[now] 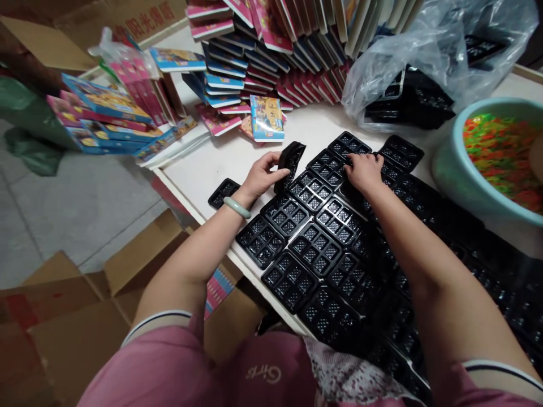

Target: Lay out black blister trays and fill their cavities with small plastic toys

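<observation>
Black trays tiled to the counter [199, 169] edge.
My left hand [261, 178] grips a tray stack [289, 164]; right hand [362, 169] flat on laid trays [316, 246]. Shirt reads "Girls" [263, 374].

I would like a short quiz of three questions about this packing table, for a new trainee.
1. True or false: the left hand holds a small stack of black trays lifted off the table.
2. What does the right hand rest on?
A. the green basin
B. the black trays laid out flat
C. a cardboard box
3. What covers the trays at the far right?

Key:
1. true
2. B
3. A clear plastic bag.
</observation>
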Demonstrator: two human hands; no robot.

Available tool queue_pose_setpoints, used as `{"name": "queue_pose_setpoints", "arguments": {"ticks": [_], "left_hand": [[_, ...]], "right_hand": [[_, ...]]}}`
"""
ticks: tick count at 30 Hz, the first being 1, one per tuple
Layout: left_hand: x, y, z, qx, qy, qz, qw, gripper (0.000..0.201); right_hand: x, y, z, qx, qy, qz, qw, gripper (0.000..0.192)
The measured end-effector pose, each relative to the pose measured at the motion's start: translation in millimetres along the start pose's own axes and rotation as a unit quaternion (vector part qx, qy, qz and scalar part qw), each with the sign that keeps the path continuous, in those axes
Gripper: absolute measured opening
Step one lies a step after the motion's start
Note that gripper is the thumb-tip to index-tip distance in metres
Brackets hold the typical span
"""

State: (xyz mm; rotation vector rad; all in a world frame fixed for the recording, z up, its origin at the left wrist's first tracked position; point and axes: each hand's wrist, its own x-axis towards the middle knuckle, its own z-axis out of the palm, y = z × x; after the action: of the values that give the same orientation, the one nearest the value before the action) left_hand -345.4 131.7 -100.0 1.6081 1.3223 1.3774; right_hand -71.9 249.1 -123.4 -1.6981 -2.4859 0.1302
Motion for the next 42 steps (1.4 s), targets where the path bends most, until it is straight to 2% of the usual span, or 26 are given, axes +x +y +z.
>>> {"name": "queue_pose_setpoints", "arguments": {"ticks": [2,4,6,9,12,13,15,17,20,22,26,31,36,42], "left_hand": [[-1,2,3.7,0.004,-0.008,-0.006,1.0,0.037],[-3,4,-2.5,0.019,0.012,-0.001,1.0,0.039],[-4,5,-21.3,0.051,0.057,0.008,0.997,0.04],[-9,4,-67.4,0.106,0.137,0.012,0.985,0.04],[-21,4,-112.9,0.144,0.178,0.004,0.973,0.039],[-26,3,-123.8,0.154,0.185,-0.003,0.97,0.038],[-36,2,-137.4,0.17,0.199,-0.021,0.965,0.035],[-45,1,-141.5,0.178,0.211,-0.043,0.96,0.033],[-58,1,-137.9,0.168,0.214,-0.06,0.961,0.032],[-68,1,-134.0,0.146,0.204,-0.063,0.966,0.032],[-88,3,-128.2,0.116,0.178,-0.073,0.974,0.034],[-102,8,-121.9,0.098,0.174,-0.069,0.977,0.037],[-112,10,-119.6,0.092,0.186,-0.06,0.976,0.038],[-113,12,-129.5,0.103,0.219,-0.051,0.969,0.037]], "right_hand": [[0,2,2,-0.003,0.001,0.003,1.0,0.039],[-1,5,4,-0.005,0.001,0.004,1.0,0.039],[-3,8,2,-0.003,-0.001,0.002,1.0,0.039],[-9,-1,-8,0.005,0.015,-0.016,1.0,0.041],[-23,-40,-20,0.063,-0.004,-0.107,0.992,0.039],[-30,-62,-23,0.096,-0.029,-0.161,0.982,0.037],[-44,-111,-23,0.159,-0.09,-0.282,0.942,0.037],[-57,-162,-18,0.183,-0.123,-0.368,0.903,0.039],[-68,-215,-5,0.159,-0.143,-0.349,0.912,0.043],[-75,-230,1,0.145,-0.161,-0.331,0.919,0.039],[-94,-229,3,0.13,-0.162,-0.355,0.911,0.035],[-110,-221,2,0.111,-0.17,-0.372,0.906,0.034],[-108,-218,5,0.114,-0.161,-0.369,0.908,0.036],[-104,-217,8,0.124,-0.174,-0.382,0.899,0.035]]}}
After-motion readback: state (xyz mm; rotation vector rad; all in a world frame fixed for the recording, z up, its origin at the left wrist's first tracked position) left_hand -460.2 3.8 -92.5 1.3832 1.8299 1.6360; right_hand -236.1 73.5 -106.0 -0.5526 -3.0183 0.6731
